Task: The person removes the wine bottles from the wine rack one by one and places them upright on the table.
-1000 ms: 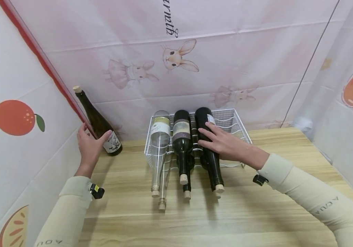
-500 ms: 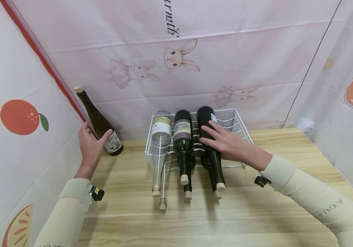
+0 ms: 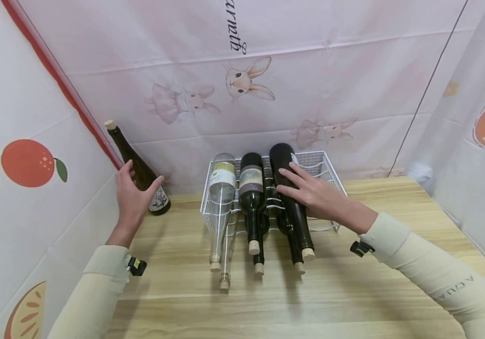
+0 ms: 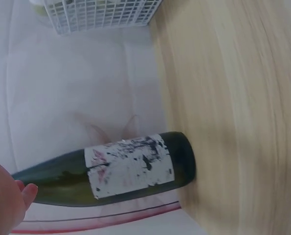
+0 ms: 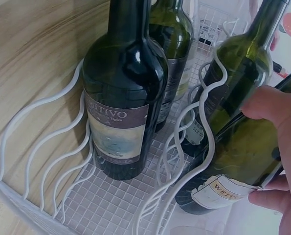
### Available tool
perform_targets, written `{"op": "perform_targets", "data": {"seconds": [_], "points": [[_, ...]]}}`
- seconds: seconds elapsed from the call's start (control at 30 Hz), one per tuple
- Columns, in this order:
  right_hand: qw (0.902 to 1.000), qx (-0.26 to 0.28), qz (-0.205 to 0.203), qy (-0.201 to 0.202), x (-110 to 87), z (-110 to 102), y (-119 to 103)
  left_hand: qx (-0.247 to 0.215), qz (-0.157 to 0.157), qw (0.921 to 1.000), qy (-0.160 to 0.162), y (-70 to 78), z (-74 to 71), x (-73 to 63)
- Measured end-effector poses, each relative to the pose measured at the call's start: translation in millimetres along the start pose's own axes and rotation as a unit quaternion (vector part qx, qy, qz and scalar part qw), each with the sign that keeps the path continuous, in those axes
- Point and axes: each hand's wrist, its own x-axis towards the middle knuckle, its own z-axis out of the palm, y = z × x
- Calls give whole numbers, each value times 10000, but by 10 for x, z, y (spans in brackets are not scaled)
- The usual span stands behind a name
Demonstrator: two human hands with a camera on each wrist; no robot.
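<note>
My right hand (image 3: 319,195) holds a dark wine bottle (image 3: 284,157), the rightmost in the upper row of a white wire rack (image 3: 336,178). In the right wrist view, thumb and fingers grip this green bottle (image 5: 238,149) beside the rack's wavy wires (image 5: 210,134); its label reads partly "WEIT". The corked neck points toward me. At the left, a corked dark green bottle (image 3: 140,165) stands upright by the wall. My left hand (image 3: 134,202) is spread beside its body, thumb and fingers apart. The left wrist view shows its torn white label (image 4: 130,166).
A clear bottle (image 3: 222,193) and a dark labelled bottle (image 3: 251,183) also lie in the upper row. Beneath them, corked necks (image 3: 299,267) of several lower bottles stick out over the wooden table (image 3: 268,310). Printed cloth walls (image 3: 183,42) enclose the back and sides.
My left hand has shifted right with its fingers opened wider, while the standing bottle stays put. The corked end of the bottle in my right hand has moved slightly right and away from me.
</note>
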Motion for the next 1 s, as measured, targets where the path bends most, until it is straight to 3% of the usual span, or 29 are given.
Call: {"op": "perform_targets", "data": {"seconds": [0.37, 0.6, 0.83, 1.0], "points": [[9984, 435, 22, 351, -18, -43, 49, 160, 400, 9990, -115, 158, 53, 8], [9960, 582, -56, 681, 0, -80, 76, 231, 913, 9955, -116, 308, 83, 25], [9933, 680, 5, 933, 51, -130, 84, 298, 1564, 9871, -175, 469, 115, 11], [9919, 732, 33, 1035, 92, -160, 78, 210, 1836, 9824, -263, 616, 151, -2]]}}
